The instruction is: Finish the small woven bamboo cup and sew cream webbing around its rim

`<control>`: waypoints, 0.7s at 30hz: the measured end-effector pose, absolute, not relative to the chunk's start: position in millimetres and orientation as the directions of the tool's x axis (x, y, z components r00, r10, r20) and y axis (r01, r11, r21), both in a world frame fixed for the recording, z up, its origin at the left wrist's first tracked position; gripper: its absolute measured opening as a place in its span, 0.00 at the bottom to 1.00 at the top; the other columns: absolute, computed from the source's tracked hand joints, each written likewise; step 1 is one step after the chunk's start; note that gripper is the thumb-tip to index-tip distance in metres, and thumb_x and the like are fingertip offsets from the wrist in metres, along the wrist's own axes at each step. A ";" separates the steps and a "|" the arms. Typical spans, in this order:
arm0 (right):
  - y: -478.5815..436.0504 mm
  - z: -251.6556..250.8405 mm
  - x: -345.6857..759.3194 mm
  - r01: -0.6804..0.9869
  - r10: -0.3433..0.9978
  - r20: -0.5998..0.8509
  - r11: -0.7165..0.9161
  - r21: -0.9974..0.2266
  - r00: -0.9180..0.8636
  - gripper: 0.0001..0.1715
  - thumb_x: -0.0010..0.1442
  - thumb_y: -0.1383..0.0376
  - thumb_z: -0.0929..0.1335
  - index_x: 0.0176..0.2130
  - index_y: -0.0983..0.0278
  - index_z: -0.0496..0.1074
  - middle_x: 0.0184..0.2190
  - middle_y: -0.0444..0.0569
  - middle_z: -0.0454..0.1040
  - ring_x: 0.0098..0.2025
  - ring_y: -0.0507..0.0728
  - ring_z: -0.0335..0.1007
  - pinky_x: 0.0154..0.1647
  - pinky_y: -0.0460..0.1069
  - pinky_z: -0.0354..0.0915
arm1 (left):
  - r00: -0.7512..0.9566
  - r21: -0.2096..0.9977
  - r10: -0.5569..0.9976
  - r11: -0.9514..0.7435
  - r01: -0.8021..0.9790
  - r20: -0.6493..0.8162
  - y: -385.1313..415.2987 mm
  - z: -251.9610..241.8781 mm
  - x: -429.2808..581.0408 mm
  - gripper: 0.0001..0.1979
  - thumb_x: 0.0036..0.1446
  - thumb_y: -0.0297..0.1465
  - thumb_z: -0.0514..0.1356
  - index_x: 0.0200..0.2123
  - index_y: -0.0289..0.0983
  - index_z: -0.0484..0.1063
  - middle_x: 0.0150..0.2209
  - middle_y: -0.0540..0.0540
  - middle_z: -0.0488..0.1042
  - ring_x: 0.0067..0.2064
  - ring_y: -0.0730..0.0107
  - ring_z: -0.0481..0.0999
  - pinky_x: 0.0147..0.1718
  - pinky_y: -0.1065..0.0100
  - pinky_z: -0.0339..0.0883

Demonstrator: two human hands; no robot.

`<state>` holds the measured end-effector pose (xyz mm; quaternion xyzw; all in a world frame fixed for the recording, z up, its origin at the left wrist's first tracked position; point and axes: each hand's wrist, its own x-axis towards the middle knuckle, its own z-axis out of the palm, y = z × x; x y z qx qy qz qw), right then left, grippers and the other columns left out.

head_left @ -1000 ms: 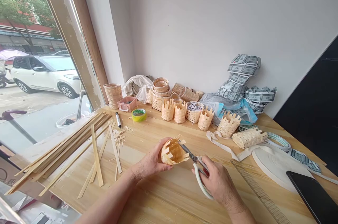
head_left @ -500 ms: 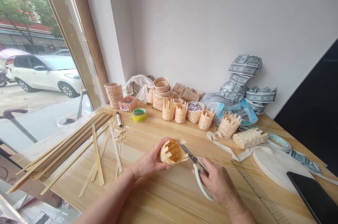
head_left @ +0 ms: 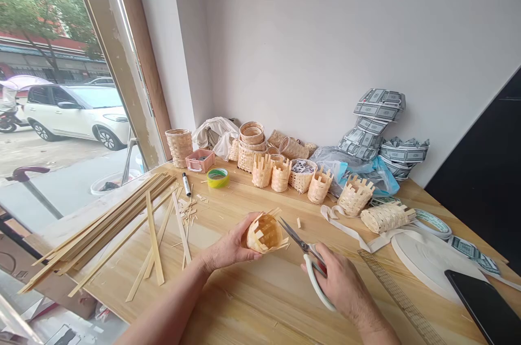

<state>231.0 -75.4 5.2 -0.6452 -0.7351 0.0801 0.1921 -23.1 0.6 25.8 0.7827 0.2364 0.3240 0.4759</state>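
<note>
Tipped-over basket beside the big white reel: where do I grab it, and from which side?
Probably across the woven middle of the tipped basket, from above. It lies on its side, strip ends pointing right toward the tape roll, so the round body is the firm part.

On the tabletop (head_left: 252,301), the basket (head_left: 264,232) sits near centre in the left hand (head_left: 228,250). The scissors (head_left: 299,242) lie just right of it in the right hand (head_left: 340,282), tips by its rim. The strips (head_left: 101,225) spread across the left side. Beyond them lie the marker (head_left: 186,184) and, to its right, the tape (head_left: 217,177). The basket row (head_left: 280,174) runs along the far edge. Right of the hands lies the ruler (head_left: 399,296), then the reel (head_left: 427,261), with the tablet (head_left: 486,304) at the near right corner.
</note>
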 end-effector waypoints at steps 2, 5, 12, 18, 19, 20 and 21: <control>-76.0 7.1 234.7 0.921 0.979 0.179 0.158 -0.357 -0.098 0.13 0.55 0.54 0.60 0.28 0.60 0.54 0.18 0.40 0.64 0.21 0.52 0.58 0.23 0.45 0.51 | 0.671 0.917 0.693 -0.397 0.050 0.263 3.6 22.7 -25.3 0.41 0.43 0.37 0.65 0.58 0.38 0.48 0.56 0.39 0.55 0.57 0.53 0.54 0.55 0.56 0.48; -77.1 9.6 237.0 0.900 0.977 0.166 0.191 -0.392 -0.135 0.14 0.54 0.55 0.61 0.27 0.60 0.54 0.19 0.40 0.64 0.21 0.52 0.58 0.24 0.45 0.52 | 0.681 0.938 0.689 -0.346 0.008 0.248 5.4 20.3 -26.4 0.40 0.43 0.37 0.65 0.57 0.39 0.49 0.56 0.39 0.55 0.56 0.54 0.55 0.54 0.56 0.50; -79.3 13.8 234.1 0.878 0.974 0.166 0.210 -0.430 -0.151 0.14 0.54 0.56 0.62 0.25 0.61 0.54 0.18 0.40 0.64 0.20 0.50 0.55 0.24 0.44 0.51 | 0.751 0.957 0.626 -0.288 -0.028 0.210 2.2 21.9 -22.1 0.37 0.43 0.33 0.65 0.55 0.40 0.52 0.52 0.42 0.60 0.54 0.57 0.58 0.52 0.59 0.51; -79.2 15.4 232.9 0.870 0.974 0.167 0.213 -0.444 -0.153 0.15 0.53 0.56 0.63 0.23 0.61 0.54 0.16 0.38 0.61 0.19 0.49 0.52 0.23 0.44 0.50 | 0.774 0.966 0.604 -0.255 -0.039 0.190 2.0 20.3 -21.5 0.37 0.42 0.32 0.66 0.55 0.40 0.53 0.52 0.42 0.60 0.54 0.57 0.58 0.53 0.58 0.50; -79.3 15.6 232.6 0.870 0.975 0.164 0.210 -0.445 -0.152 0.15 0.53 0.56 0.63 0.23 0.61 0.53 0.16 0.38 0.61 0.19 0.49 0.52 0.23 0.44 0.50 | 0.778 0.968 0.601 -0.247 -0.041 0.187 2.1 20.4 -21.7 0.37 0.42 0.32 0.66 0.55 0.40 0.53 0.52 0.42 0.60 0.54 0.57 0.58 0.53 0.58 0.50; -79.4 15.6 232.3 0.870 0.975 0.161 0.209 -0.447 -0.151 0.15 0.53 0.56 0.63 0.23 0.61 0.53 0.16 0.37 0.60 0.19 0.49 0.52 0.23 0.43 0.50 | 0.781 0.970 0.598 -0.240 -0.044 0.183 2.2 20.6 -22.0 0.38 0.41 0.32 0.66 0.55 0.40 0.54 0.52 0.42 0.60 0.54 0.57 0.58 0.53 0.58 0.50; -79.6 15.6 232.2 0.869 0.975 0.162 0.208 -0.449 -0.150 0.15 0.53 0.57 0.63 0.23 0.61 0.53 0.15 0.37 0.60 0.19 0.49 0.52 0.23 0.43 0.50 | 0.784 0.972 0.594 -0.231 -0.047 0.179 2.3 21.0 -22.3 0.38 0.41 0.32 0.67 0.55 0.41 0.54 0.52 0.42 0.60 0.55 0.56 0.58 0.53 0.58 0.50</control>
